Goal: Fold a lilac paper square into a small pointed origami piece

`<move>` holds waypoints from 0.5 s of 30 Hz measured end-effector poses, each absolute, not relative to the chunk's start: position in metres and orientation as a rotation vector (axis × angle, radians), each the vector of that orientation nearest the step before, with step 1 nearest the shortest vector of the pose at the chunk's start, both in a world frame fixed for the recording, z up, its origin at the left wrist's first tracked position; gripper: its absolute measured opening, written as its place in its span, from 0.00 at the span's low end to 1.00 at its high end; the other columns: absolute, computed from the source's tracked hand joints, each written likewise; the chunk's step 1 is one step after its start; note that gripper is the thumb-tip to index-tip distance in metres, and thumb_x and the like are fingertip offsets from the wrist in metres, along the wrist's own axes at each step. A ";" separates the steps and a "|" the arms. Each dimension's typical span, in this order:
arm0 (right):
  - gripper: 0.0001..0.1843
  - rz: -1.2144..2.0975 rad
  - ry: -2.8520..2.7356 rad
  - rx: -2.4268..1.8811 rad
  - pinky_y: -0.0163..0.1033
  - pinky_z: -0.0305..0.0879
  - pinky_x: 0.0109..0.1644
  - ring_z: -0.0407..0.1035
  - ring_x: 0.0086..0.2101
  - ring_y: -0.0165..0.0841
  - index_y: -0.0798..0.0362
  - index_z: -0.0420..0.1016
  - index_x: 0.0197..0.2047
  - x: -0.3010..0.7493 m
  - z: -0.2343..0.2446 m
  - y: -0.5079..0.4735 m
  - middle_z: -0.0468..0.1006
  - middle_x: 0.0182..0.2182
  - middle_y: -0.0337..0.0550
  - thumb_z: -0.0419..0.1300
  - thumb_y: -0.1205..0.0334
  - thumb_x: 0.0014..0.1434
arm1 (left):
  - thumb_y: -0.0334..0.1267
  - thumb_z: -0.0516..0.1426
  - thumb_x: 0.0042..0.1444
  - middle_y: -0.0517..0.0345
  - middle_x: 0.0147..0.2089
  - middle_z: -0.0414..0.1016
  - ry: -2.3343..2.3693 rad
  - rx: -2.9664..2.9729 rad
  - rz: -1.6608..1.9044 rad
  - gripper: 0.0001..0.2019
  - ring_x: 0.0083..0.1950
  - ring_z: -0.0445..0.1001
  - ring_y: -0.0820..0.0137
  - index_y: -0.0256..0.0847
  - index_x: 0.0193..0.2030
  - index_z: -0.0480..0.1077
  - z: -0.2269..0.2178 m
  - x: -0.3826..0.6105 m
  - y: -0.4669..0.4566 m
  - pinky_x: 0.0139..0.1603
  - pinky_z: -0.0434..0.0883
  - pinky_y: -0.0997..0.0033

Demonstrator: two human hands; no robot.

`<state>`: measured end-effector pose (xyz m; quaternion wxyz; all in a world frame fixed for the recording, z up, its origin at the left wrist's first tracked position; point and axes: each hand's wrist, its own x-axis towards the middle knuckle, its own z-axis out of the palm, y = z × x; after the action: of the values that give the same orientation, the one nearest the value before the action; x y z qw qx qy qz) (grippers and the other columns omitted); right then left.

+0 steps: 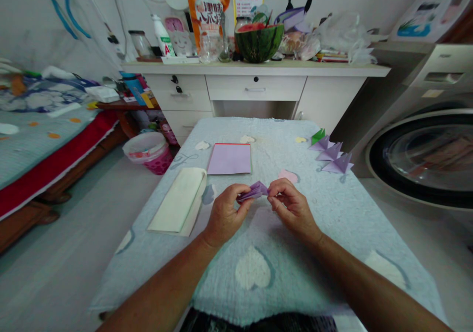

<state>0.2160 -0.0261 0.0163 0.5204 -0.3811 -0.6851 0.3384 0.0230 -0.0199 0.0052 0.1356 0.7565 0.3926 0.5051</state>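
Note:
Above the middle of the cloth-covered table, my left hand (228, 213) pinches a small folded purple paper (257, 190) between thumb and fingers. My right hand (290, 205) grips the paper's right tip with thumb and forefinger. Behind my left hand lies a stack of square paper (229, 158), lilac on top with a red edge showing. A folded pale-green sheet (177, 201) rests to its left. Toward the table's right back edge stand several finished origami pieces: lilac paper cranes (338, 163) in a row and a green one (318, 136) behind them.
A white desk (254, 68) stands beyond the table, bearing half a watermelon (259, 44), an orange snack bag (207, 14), jars and plastic bags. On the right is a washing machine (424, 140). A pink waste bin (148, 149) and a bed (48, 130) are at left.

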 end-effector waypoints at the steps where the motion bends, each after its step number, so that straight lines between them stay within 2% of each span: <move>1: 0.05 0.814 -1.653 -0.910 0.36 0.65 0.37 0.65 0.39 0.33 0.50 0.68 0.35 0.216 0.017 -0.026 0.68 0.37 0.42 0.57 0.69 0.60 | 0.25 0.60 0.54 0.61 0.39 0.74 1.141 2.195 1.460 0.14 0.38 0.73 0.74 0.42 0.46 0.66 0.005 0.023 -0.020 0.40 0.70 0.76; 5: 0.06 0.800 -1.709 -0.887 0.36 0.64 0.37 0.65 0.39 0.33 0.50 0.69 0.34 0.216 0.019 -0.027 0.68 0.37 0.42 0.57 0.70 0.60 | 0.26 0.60 0.55 0.58 0.43 0.75 1.106 2.231 1.420 0.16 0.43 0.74 0.71 0.42 0.49 0.67 0.008 0.023 -0.019 0.44 0.71 0.72; 11: 0.05 0.792 -1.762 -0.863 0.37 0.64 0.38 0.65 0.41 0.33 0.50 0.69 0.35 0.218 0.023 -0.028 0.67 0.38 0.43 0.56 0.70 0.61 | 0.26 0.59 0.56 0.56 0.44 0.74 1.065 2.197 1.342 0.15 0.44 0.73 0.69 0.43 0.49 0.67 0.010 0.023 -0.018 0.46 0.71 0.69; 15: 0.04 0.839 -1.741 -0.872 0.36 0.65 0.39 0.65 0.42 0.33 0.50 0.69 0.34 0.218 0.021 -0.028 0.67 0.39 0.43 0.56 0.68 0.61 | 0.25 0.59 0.55 0.57 0.42 0.72 1.059 2.147 1.314 0.13 0.44 0.73 0.70 0.42 0.45 0.70 0.011 0.021 -0.017 0.45 0.70 0.70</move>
<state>0.2175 -0.0283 0.0211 0.4886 -0.3589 -0.7165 0.3451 0.0209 -0.0169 0.0105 0.2038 0.7697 0.3797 0.4710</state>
